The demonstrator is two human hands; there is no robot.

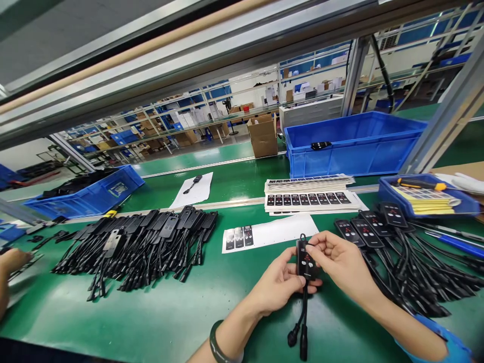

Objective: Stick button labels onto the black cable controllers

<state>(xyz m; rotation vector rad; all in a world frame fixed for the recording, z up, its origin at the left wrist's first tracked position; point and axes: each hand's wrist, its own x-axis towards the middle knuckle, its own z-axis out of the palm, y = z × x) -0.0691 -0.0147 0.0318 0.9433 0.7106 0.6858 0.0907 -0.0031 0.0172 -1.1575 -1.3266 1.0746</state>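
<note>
A small black control box (304,267) with a printed face label, a hanging loop at its top and two short cables hanging below is held over the bench. My left hand (282,282) grips it from the left, thumb at the lower edge and fingers behind. The fingers of my right hand (336,257) are pinched at the label's upper right corner. Just behind lies a label strip (272,234) with a few black labels left at its left end. To the right sit several labelled control boxes (365,232); a large pile of similar black boxes (151,232) lies left.
Stacked label sheets (310,199) lie beyond the strip. A large blue bin (351,151) and a cardboard box (262,136) stand behind. A small blue tray (465,204) holds yellow sheets and a cutter. Another person's hand (13,262) shows at far left.
</note>
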